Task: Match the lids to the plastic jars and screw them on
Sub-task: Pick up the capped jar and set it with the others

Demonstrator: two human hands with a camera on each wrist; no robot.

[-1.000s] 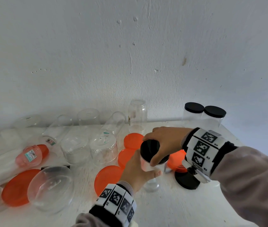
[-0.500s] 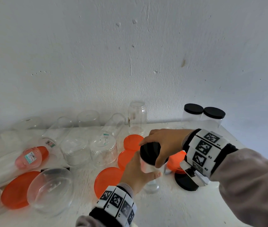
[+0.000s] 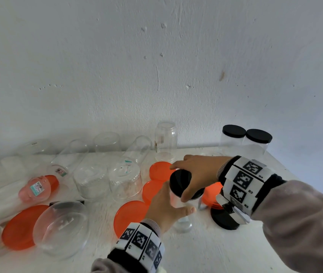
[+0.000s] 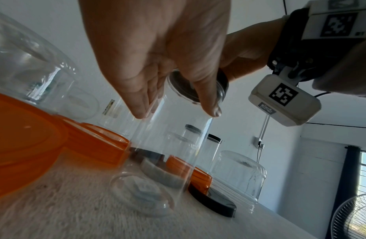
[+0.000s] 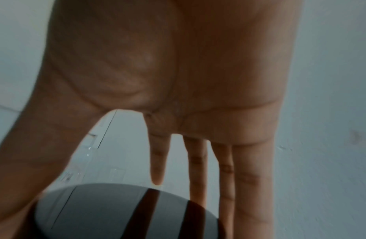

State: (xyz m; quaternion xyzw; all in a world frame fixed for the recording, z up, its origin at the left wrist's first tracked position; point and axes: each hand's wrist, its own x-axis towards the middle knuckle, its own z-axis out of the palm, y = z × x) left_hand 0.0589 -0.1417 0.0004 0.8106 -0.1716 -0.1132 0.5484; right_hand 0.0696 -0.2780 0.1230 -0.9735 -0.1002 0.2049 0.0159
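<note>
Far left lies a pink-tinted jar [image 3: 35,189] on its side, and nearer me a wide clear tub [image 3: 62,229] overlaps a big orange lid [image 3: 18,226]. More empty clear jars [image 3: 125,182] crowd the middle, with loose orange lids [image 3: 131,214] just beside them.

My left hand [image 3: 166,208] wraps the body of the tall clear jar [image 4: 168,145], thumb on the near side, holding it upright on the white table [image 3: 215,253]. My right hand [image 3: 196,174] is cupped over the black lid [image 3: 182,182] on its mouth, thumb and fingers pinching the rim.

Right of that, a spare black lid [image 3: 223,218] lies flat, and two capped jars [image 3: 245,142] stand far right.

I think the risk is cross-threading: if the lid sits tilted as I twist, it will jam. The slick, light jar could also spin in my left hand or tip into the lids beside it.
</note>
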